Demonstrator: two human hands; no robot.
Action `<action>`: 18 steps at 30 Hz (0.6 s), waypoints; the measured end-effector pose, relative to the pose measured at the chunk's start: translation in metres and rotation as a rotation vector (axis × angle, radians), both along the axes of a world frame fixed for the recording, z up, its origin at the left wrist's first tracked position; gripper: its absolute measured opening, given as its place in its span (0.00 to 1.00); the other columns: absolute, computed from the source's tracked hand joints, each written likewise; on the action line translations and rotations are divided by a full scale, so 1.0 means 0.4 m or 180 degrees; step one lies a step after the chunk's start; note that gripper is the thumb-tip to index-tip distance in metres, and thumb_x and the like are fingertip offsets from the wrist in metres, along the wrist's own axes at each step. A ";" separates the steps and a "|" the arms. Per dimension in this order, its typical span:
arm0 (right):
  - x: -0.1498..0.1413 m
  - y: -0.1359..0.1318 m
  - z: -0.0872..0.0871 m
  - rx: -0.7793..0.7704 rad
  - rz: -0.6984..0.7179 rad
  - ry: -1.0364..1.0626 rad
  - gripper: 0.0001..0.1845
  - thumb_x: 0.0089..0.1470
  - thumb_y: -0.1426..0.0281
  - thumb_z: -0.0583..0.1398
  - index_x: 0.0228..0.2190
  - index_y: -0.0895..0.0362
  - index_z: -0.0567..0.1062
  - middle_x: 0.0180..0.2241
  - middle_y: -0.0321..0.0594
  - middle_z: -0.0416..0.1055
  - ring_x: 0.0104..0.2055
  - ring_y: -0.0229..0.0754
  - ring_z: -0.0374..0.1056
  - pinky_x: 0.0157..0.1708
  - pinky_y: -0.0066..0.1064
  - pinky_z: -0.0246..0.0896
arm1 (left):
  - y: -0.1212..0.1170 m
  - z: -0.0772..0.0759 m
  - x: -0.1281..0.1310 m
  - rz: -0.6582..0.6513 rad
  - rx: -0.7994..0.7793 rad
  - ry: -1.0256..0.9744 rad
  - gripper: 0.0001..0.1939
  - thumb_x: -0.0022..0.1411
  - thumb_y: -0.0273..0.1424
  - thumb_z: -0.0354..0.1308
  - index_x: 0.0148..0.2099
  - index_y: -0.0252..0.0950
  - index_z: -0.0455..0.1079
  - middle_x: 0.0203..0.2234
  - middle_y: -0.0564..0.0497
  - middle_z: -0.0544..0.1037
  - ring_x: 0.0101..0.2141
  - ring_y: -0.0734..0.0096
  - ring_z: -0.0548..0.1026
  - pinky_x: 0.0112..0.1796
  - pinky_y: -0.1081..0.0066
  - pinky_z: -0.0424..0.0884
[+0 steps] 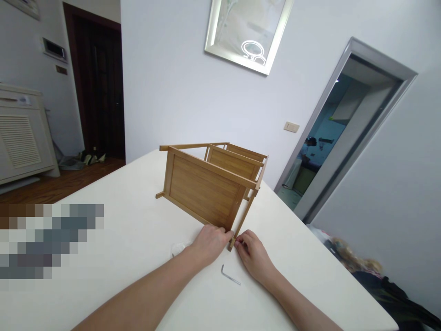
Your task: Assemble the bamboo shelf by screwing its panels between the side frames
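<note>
A small wooden shelf rack (203, 184) lies on its side on the white table (131, 285), one slatless panel facing me. My left hand (213, 241) is closed over the panel's lower right corner, close to the end of a leg. My right hand (253, 250) pinches at the outer side of that same leg; whatever its fingertips hold is too small or hidden to name. An L-shaped hex key (230, 276) rests on the table between my forearms. Partly behind my left wrist lies a clear plastic bag (178, 248), its contents unclear.
Beyond the table stands a white wall with a framed picture (248, 37). An open doorway (330, 138) is at the right, with bags and clothes (365, 271) piled below. A white cabinet (24, 133) and a dark door (98, 87) are at the left.
</note>
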State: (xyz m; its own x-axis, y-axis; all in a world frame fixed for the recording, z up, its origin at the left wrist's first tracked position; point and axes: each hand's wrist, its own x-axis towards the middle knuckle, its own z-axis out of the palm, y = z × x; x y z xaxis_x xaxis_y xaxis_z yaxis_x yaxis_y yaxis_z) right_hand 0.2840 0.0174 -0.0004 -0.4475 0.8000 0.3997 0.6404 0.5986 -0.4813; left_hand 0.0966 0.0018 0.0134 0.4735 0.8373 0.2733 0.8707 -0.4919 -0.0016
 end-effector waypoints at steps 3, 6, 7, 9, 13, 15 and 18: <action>-0.001 -0.001 0.003 0.0019 0.0050 -0.0047 0.09 0.59 0.72 0.53 0.29 0.55 0.72 0.32 0.41 0.68 0.36 0.44 0.66 0.37 0.35 0.63 | -0.002 0.006 -0.001 -0.0016 0.0027 0.0032 0.10 0.66 0.27 0.48 0.46 0.39 0.68 0.32 0.49 0.78 0.32 0.63 0.77 0.33 0.68 0.70; -0.001 0.001 -0.002 0.0050 -0.0008 -0.0015 0.07 0.58 0.73 0.54 0.30 0.55 0.72 0.32 0.41 0.68 0.36 0.44 0.67 0.37 0.35 0.63 | -0.003 0.008 -0.001 -0.0020 0.0032 0.0057 0.10 0.66 0.26 0.48 0.46 0.39 0.68 0.32 0.49 0.78 0.32 0.63 0.77 0.32 0.68 0.70; -0.001 0.003 -0.005 0.0067 -0.0047 0.0008 0.06 0.57 0.74 0.55 0.30 0.55 0.72 0.33 0.41 0.69 0.36 0.44 0.67 0.36 0.34 0.63 | -0.003 0.007 -0.001 -0.0016 0.0031 0.0070 0.10 0.66 0.26 0.48 0.45 0.39 0.68 0.32 0.49 0.78 0.32 0.63 0.78 0.32 0.69 0.70; 0.000 0.005 -0.010 0.0075 -0.0099 0.0037 0.05 0.55 0.75 0.56 0.30 0.55 0.71 0.33 0.41 0.69 0.36 0.43 0.67 0.36 0.34 0.63 | -0.002 0.006 -0.001 -0.0014 0.0043 0.0097 0.09 0.65 0.26 0.49 0.45 0.39 0.68 0.31 0.49 0.78 0.31 0.63 0.78 0.32 0.69 0.70; -0.001 0.004 -0.009 0.0008 -0.0045 -0.0001 0.07 0.56 0.75 0.54 0.30 0.56 0.71 0.32 0.41 0.68 0.35 0.43 0.66 0.37 0.35 0.64 | -0.001 0.003 -0.001 -0.0054 0.0106 0.0110 0.09 0.66 0.26 0.49 0.45 0.39 0.68 0.31 0.50 0.78 0.31 0.62 0.78 0.32 0.68 0.71; -0.002 0.000 -0.003 0.0018 -0.0006 -0.0049 0.08 0.58 0.74 0.53 0.30 0.56 0.72 0.33 0.42 0.68 0.36 0.43 0.66 0.38 0.36 0.64 | 0.000 0.002 -0.001 -0.0068 0.0105 0.0110 0.09 0.66 0.26 0.48 0.45 0.39 0.68 0.31 0.49 0.78 0.32 0.62 0.78 0.32 0.67 0.71; -0.004 -0.007 0.005 0.0088 0.0027 -0.0125 0.09 0.59 0.73 0.53 0.30 0.56 0.72 0.33 0.42 0.68 0.37 0.44 0.66 0.39 0.37 0.64 | 0.000 0.002 -0.001 -0.0058 0.0079 0.0098 0.09 0.66 0.27 0.48 0.45 0.39 0.68 0.32 0.49 0.78 0.32 0.64 0.77 0.33 0.68 0.71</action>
State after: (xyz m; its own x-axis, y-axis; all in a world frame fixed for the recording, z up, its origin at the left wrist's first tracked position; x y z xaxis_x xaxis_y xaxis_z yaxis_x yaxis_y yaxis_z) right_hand 0.2824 0.0148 0.0017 -0.4700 0.7850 0.4037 0.6533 0.6169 -0.4390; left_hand 0.0961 0.0020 0.0143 0.4972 0.8216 0.2789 0.8609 -0.5072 -0.0407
